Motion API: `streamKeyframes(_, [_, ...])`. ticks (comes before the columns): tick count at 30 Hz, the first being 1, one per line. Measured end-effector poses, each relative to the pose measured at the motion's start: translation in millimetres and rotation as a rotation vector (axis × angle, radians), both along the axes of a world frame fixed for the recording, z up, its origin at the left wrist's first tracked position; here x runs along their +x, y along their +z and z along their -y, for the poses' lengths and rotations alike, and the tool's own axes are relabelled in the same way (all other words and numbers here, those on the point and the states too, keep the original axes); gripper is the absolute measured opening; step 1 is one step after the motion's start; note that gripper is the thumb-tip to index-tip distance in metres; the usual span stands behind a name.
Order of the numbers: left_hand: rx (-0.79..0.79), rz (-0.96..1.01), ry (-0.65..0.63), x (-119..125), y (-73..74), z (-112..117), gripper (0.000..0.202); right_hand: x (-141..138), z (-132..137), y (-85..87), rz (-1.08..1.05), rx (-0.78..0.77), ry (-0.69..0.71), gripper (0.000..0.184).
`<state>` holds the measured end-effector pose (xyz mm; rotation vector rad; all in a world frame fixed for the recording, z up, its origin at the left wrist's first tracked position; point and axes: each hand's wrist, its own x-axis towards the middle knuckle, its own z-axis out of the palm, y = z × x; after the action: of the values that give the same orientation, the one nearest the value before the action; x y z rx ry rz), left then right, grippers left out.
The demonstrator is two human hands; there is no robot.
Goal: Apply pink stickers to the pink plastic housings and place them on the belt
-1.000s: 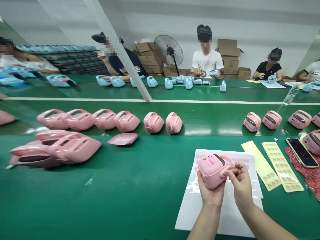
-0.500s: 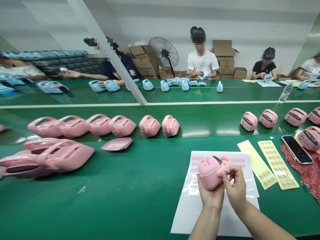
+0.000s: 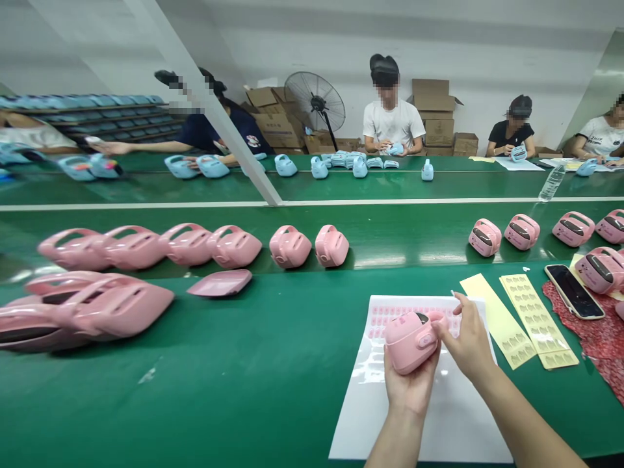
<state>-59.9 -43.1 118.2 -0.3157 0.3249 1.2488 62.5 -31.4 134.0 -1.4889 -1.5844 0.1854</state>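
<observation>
My left hand cups a small pink plastic case from below, its fingers wrapped round the base. The case is tilted, with a loop handle on top and a round button-like part on the side facing me. My right hand is at the right of the case, thumb against or very near the handle and index finger raised apart from it. I see nothing held between those fingers. Beneath both hands lies a white sheet with rows of small pink stickers along its top, partly hidden by the case.
Yellow sticker sheets, a phone and red wrap lie to the right. Pink cases stand in rows, with a flat pink panel at left. A slanted post rises ahead. Co-workers handle blue cases opposite.
My right thumb and index finger have parted, with the index finger lifting off the case's side. The case has turned slightly in my left hand, showing more of its side.
</observation>
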Motion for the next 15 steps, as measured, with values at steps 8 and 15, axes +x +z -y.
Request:
streamKeyframes(8, [0.346,-0.463,-0.064,-17.4,-3.8,7.9,0.063,34.8,-12.8,26.4,-0.545,-0.237,0.190,0.038])
streamKeyframes(15, [1.130,-1.517,-0.018,-42.2,-3.9,9.0,0.096,24.6,-1.7,62.5,-0.654,-0.491,0.761,0.034])
